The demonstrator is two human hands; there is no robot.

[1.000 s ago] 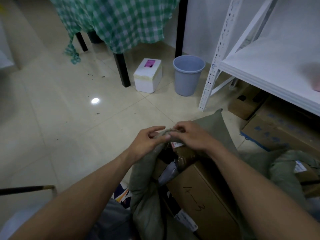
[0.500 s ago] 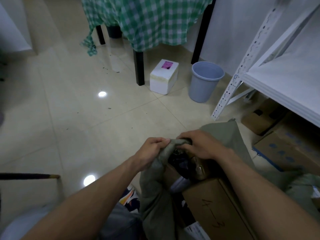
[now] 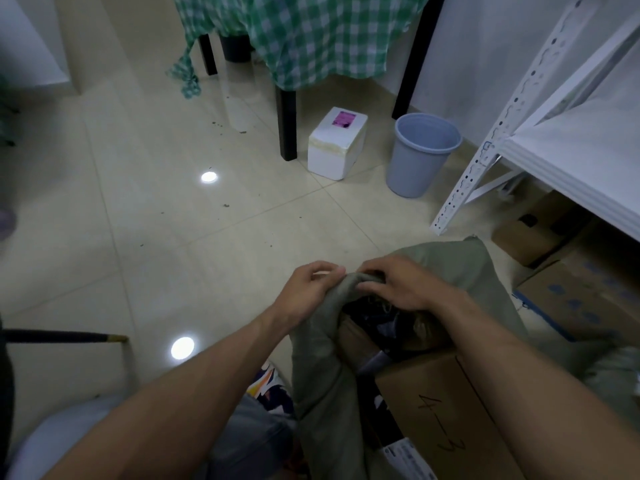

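Observation:
An olive-green woven sack stands in front of me with its mouth bunched up. My left hand grips the gathered rim of the sack from the left. My right hand holds the same rim from the right, fingers curled over the fold. Inside the sack sits a brown cardboard box marked "4-3" in black pen, with dark packets wedged above it.
A blue plastic bin and a white foam box stand on the tiled floor by a table with a green checked cloth. A white metal shelf and cardboard boxes are to the right.
My left hand's fingers have closed from a loose pinch into a firmer grip on the sack rim. The view has shifted so the bin and foam box sit further right and lower.

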